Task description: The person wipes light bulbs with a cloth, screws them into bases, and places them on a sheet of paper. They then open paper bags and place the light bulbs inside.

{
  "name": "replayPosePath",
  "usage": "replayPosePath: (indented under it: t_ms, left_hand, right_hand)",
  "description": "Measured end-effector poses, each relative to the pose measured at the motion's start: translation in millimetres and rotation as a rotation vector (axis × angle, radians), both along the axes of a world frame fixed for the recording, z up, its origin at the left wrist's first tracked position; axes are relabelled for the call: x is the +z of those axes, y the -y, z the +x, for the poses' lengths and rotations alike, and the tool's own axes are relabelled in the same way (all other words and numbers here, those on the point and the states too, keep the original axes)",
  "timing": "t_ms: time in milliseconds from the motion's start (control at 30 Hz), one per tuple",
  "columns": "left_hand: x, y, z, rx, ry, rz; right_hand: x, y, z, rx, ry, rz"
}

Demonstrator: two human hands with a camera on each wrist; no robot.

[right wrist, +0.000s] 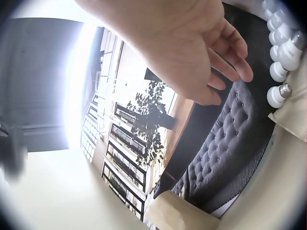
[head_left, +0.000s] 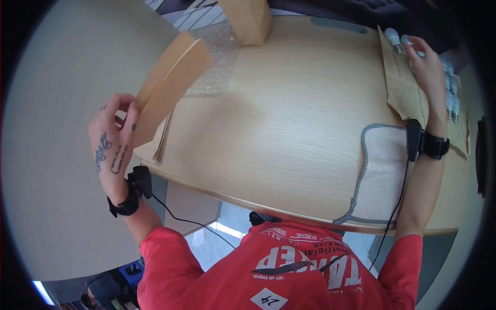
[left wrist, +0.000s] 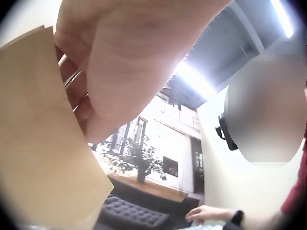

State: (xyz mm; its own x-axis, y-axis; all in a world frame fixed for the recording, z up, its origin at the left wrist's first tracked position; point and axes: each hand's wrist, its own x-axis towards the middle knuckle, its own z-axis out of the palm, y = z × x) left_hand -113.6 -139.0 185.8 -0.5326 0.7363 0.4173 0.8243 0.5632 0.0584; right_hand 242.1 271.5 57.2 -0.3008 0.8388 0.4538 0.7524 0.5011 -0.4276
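Wood-grain table point(head_left: 289, 103): paper bag raised at left, light bulbs point(head_left: 392, 37) at right

Toward the left of the surface, a brown paper bag point(head_left: 173, 85) slants up over flat brown paper pieces point(head_left: 165, 137); its contents cannot be made out. Clear plastic packaging point(head_left: 219, 59) lies beyond it, beside an upright brown bag point(head_left: 251, 23) near the far edge, whose inside is hidden. Farther right, a pale mat point(head_left: 382, 175) lies at the near edge, and the bulbs rest on and around printed brown paper point(head_left: 404, 77).

The left hand point(head_left: 114, 121) pinches the paper bag near its lower end, fingers bent. The right hand point(head_left: 429, 64) is partly spread, fingers loosely curved, holding nothing visible, close over the bulbs; contact cannot be told.

Its forearm reaches forward along the table's right side; the left forearm angles outward beyond the near left corner, wrist raised.
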Motion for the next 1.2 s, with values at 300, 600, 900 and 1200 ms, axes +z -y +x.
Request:
replayPosePath:
  t_ms: [300, 600, 900, 1200]
  left_hand:
    - [-27, -109, -3, -0.581, 0.454, 0.178]
    - [-33, -182, 15, -0.713, 0.488, 0.204]
    - [-34, -191, 25, -0.8, 0.535, 0.161]
    - [-38, -191, 16, -0.848, 0.52, 0.182]
  right_hand:
    - [41, 65, -43, 0.606, -0.482, -0.212]
    - [78, 97, -43, 0.692, -0.525, -0.279]
    - [69, 92, -51, 0.629, -0.566, -0.226]
    - [72, 101, -51, 0.706, -0.552, -0.363]
